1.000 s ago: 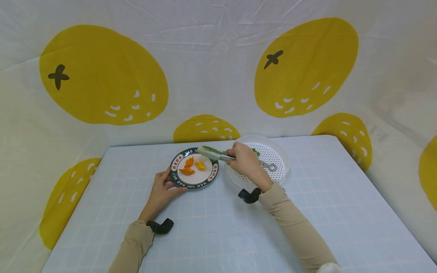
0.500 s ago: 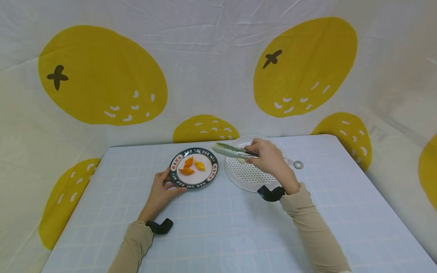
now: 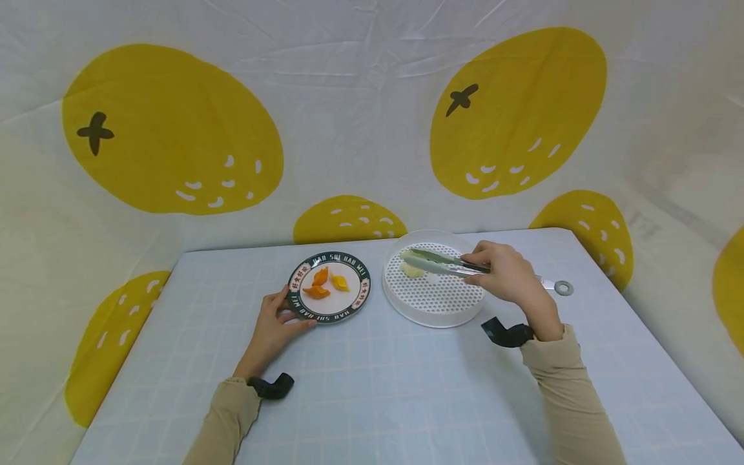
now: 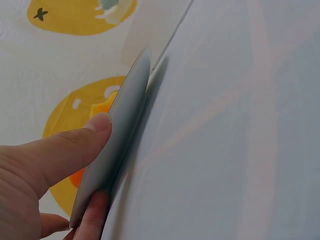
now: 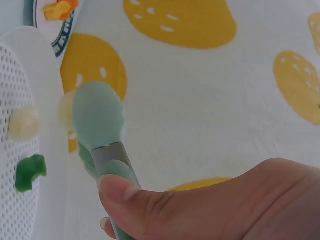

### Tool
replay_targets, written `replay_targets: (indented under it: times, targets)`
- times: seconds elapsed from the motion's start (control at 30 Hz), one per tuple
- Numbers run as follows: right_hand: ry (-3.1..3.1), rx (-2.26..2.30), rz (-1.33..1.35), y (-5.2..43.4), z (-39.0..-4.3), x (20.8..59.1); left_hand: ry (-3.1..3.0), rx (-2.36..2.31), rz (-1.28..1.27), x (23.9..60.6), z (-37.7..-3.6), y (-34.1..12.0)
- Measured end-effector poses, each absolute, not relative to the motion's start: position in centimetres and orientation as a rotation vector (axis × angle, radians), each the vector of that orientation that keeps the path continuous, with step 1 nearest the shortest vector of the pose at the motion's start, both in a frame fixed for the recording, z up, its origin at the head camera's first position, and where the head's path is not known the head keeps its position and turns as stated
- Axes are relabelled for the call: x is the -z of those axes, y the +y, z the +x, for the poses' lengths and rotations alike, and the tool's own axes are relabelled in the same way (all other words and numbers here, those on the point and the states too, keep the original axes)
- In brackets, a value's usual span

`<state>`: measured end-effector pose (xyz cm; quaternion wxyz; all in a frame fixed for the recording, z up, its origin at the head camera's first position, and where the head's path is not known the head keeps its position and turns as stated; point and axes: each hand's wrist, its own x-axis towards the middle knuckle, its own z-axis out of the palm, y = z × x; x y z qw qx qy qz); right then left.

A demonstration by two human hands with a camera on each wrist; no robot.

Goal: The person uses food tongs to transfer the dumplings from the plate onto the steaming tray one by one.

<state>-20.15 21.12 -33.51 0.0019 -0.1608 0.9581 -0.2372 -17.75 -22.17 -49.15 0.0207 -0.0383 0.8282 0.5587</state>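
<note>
My left hand [image 3: 276, 330] pinches the near left rim of a round plate [image 3: 336, 302] with a dark lettered border. In the left wrist view its thumb lies over the plate's edge [image 4: 120, 130] and fingers reach underneath. Orange and yellow dumpling-shaped pieces [image 3: 316, 292] sit on the plate. My right hand [image 3: 507, 272] grips metal tongs with pale green tips [image 3: 433, 265], held over a white perforated tray [image 3: 436, 300]. Pale round pieces [image 3: 412, 270] show by the tips in the head view. In the right wrist view, one pale piece [image 5: 66, 111] is partly hidden behind a tong tip [image 5: 99, 112].
A small green piece [image 5: 31, 172] lies in the tray beside another pale piece [image 5: 24, 123]. The tray stands just right of the plate, near the back edge of the checked table [image 3: 372, 394]. A cloth with yellow fruit prints [image 3: 360, 223] hangs behind.
My right hand has moved right with the tongs, from the plate's right edge to over the tray, uncovering pale pieces. My left hand keeps its grip on the plate.
</note>
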Motion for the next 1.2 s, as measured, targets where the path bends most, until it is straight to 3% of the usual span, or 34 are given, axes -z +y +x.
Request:
replay_targets:
  times: [0.6,1.2]
  targets:
    - [2.902,0.692,-0.549,23.2,-20.7,37.2,2.566,-1.736,-0.091,49.2,-17.8,-22.2]
    - [2.858,0.656,-0.520,22.3,-20.9,37.4,2.582,-1.730,-0.102,49.5,-17.9,-22.1]
